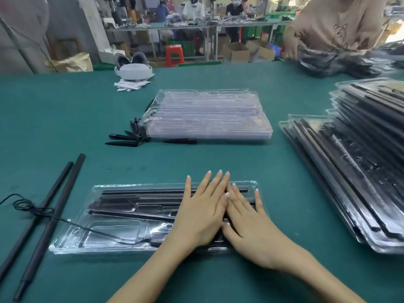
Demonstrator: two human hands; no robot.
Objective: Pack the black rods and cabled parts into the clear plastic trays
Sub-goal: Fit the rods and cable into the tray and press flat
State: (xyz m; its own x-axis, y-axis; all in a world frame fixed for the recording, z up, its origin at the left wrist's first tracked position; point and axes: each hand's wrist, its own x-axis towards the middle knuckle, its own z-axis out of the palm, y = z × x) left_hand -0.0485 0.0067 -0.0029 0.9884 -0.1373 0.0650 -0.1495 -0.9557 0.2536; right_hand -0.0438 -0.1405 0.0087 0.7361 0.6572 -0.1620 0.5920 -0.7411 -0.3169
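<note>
Green matting covers the workbench (65, 110), and beyond its far edge other people sit at tables in a cluttered workshop. Nearest the camera lies a clear plastic tray (72, 239) with black rods (140, 191) seated lengthwise in its channels and a cabled part (153, 237) in its near compartment. Both hands lie flat on the right half of this tray, fingers straight and spread: the left hand (203, 213) and right hand (247, 226) sit side by side, touching along the index fingers. A thin black cable (24, 205) trails from the tray leftward across two loose long rods (50, 215) lying on the mat. Farther back sits a stack of empty clear trays (207, 114), with short black pointed pieces (129, 136) scattered at its left corner. Filled trays (354, 167) are piled at the right edge. A white headset (133, 69) rests near the bench's far side.
</note>
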